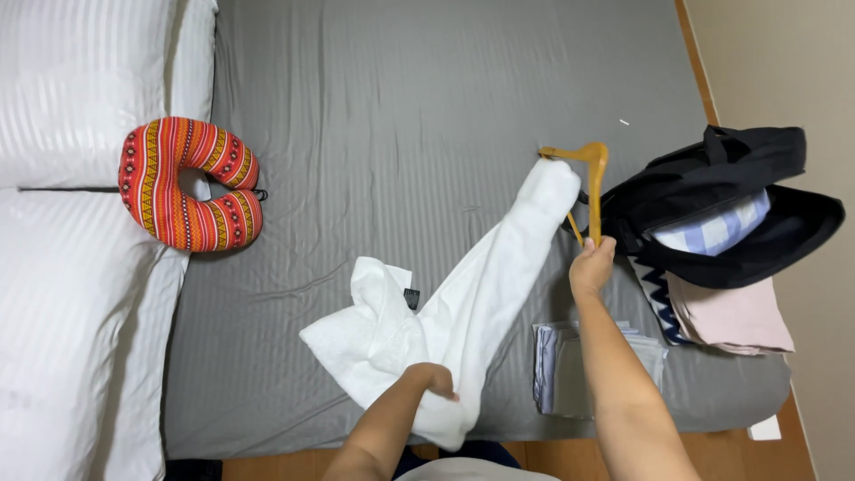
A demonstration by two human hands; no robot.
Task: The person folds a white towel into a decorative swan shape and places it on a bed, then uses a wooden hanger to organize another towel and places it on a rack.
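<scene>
- Fingers of the right hand (591,265) are closed tight around the bottom bar of a wooden hanger (588,178).
- Fingers of the left hand (434,379) curl shut on the lower part of a white garment (463,312), pinching the cloth.
- One end of the white garment reaches up past the right fingers and sits over one arm of the wooden hanger. The other arm of the hanger is bare.
- Most of the white garment lies loose and bunched on the grey bed (401,116), between the two hands and out to the left of the left fingers.
- So, as far as I can judge, the hanging is only started: one side is on, and the rest is not on yet.
- Just right of the right fingers sits an open black bag (757,205) with a blue checked cloth (712,227) inside and a pink cloth (730,316) under it.
- Below the right fingers, beside the arm, lies a folded pile of pale clothes (557,365).
- Far to the left of both hands, a striped red neck pillow (169,187) rests against white pillows (71,107).
</scene>
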